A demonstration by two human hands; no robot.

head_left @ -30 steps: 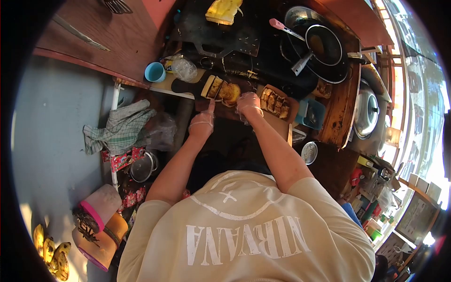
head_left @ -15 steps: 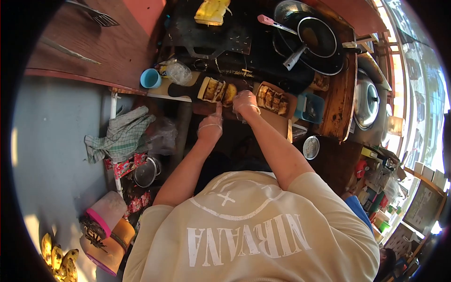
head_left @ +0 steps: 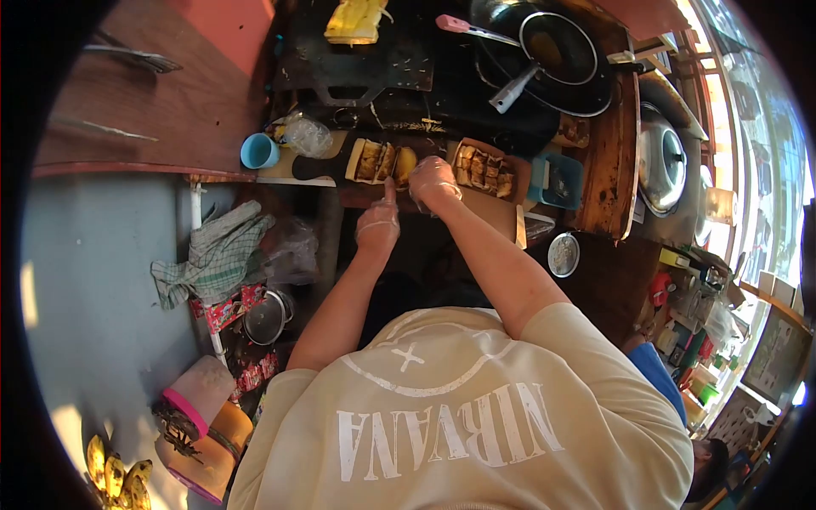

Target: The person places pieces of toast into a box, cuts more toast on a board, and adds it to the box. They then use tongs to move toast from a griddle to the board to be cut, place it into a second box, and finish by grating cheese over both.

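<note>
My left hand, in a clear plastic glove, points its index finger at the near edge of a row of cut, browned filled bread. Its other fingers look folded. My right hand, gloved too, is curled down at the right end of the row, beside a yellow-topped piece. What its fingers hold, if anything, is hidden beneath the hand. The bread lies on a dark board whose handle sticks out to the left. Just right of my right hand stands an open cardboard box with several similar pieces.
A blue cup and a clear plastic bag stand left of the board. Behind is a dark griddle with a yellow slab on it. Pans are at back right, and a blue tub is beyond the box.
The view has shifted a little, so the counter appears further left. Both hands stay at the bread, with at most slight movement against it.
</note>
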